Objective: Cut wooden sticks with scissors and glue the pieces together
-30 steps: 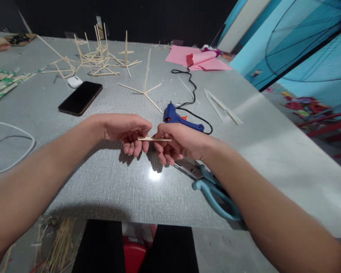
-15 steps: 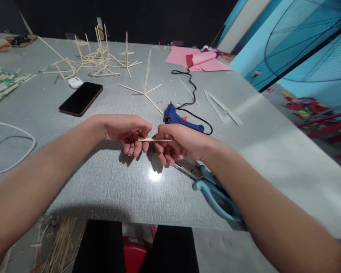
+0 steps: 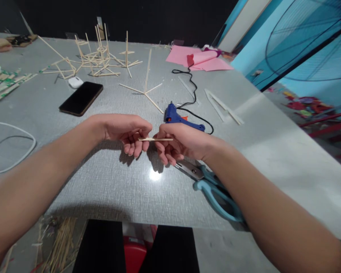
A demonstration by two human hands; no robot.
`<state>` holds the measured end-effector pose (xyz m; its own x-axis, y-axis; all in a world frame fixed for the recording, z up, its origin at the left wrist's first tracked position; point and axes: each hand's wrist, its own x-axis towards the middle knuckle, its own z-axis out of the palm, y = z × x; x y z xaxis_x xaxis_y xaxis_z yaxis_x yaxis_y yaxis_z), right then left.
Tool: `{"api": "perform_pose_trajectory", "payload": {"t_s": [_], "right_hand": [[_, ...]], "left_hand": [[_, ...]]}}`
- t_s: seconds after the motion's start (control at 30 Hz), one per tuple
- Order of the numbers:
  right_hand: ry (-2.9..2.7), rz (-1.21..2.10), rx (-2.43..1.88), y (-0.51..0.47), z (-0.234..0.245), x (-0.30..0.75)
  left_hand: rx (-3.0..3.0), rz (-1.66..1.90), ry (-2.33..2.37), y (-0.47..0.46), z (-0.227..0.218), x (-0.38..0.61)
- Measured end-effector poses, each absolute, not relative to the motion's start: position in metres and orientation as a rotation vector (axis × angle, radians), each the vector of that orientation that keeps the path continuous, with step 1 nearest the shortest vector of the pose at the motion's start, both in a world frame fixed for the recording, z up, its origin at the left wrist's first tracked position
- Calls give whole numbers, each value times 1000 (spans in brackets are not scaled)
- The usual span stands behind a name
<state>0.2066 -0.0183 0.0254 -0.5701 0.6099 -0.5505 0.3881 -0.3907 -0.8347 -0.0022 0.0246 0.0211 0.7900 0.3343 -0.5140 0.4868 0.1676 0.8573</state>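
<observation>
A short, thin wooden stick (image 3: 154, 139) spans the gap between my two hands above the table. My left hand (image 3: 135, 134) pinches its left end between thumb and fingers. The right end is gripped by my right hand (image 3: 173, 142), palm turned inward and fingers curled. Near the stick's middle there is a small pale thickening; I cannot make out whether it is glue or a second piece. Just beyond my right hand lies a blue hot glue gun (image 3: 182, 118). Scissors with light blue handles (image 3: 216, 193) lie partly beneath my right hand and forearm.
Ahead lies a joined stick piece (image 3: 144, 93) with several arms. Further back stand stick frames (image 3: 99, 62). A phone (image 3: 82, 98), an earbud case (image 3: 75, 82) and a white cable (image 3: 35, 142) are at left. Pink paper (image 3: 184, 57) lies at back right, and a fan (image 3: 309, 41) stands beside the table.
Almost nothing differs. Both hands keep their hold on the stick, and the view has shifted very slightly.
</observation>
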Motion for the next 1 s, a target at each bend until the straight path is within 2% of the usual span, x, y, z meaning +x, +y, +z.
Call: {"api": "perform_pose_trajectory", "payload": {"t_s": [1.0], "right_hand": [[-1605, 2104, -1370, -19, 26, 208]], "left_hand": [[1434, -94, 664, 25, 18, -4]]}}
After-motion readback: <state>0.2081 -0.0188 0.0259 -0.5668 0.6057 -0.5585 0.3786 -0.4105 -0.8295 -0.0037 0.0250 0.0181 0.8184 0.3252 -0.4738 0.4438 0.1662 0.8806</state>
